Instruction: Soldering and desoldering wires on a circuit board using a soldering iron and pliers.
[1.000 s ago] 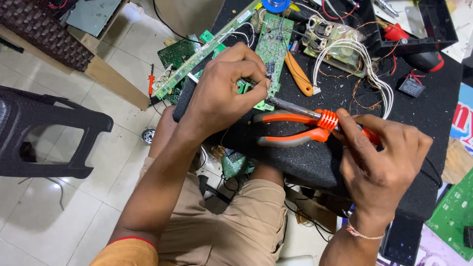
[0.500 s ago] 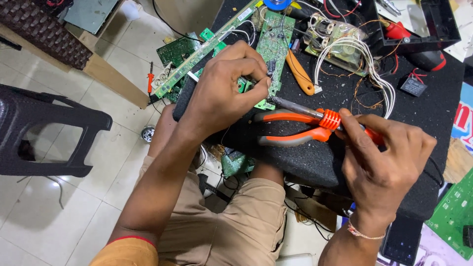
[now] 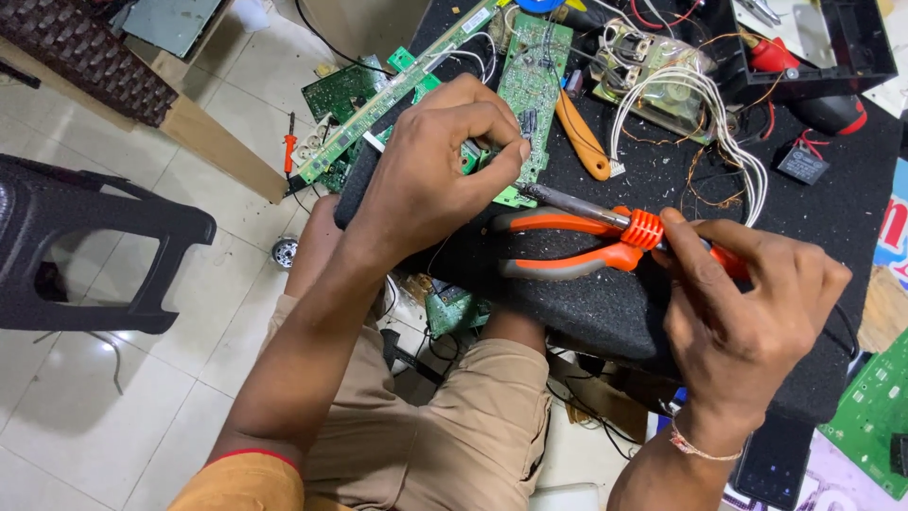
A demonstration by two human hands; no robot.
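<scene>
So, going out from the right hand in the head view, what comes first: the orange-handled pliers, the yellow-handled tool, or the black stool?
From the right hand:
1. Orange-handled pliers, lying on the black mat just beside its fingers.
2. Yellow-handled tool, farther up the mat, next to the green circuit board.
3. Black stool, far off on the floor at the picture's left edge.

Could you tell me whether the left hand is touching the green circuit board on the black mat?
Touching. In the head view the left hand rests on the green circuit board, its fingertips pinching a small part at the board's lower edge, with no gap visible.
</scene>
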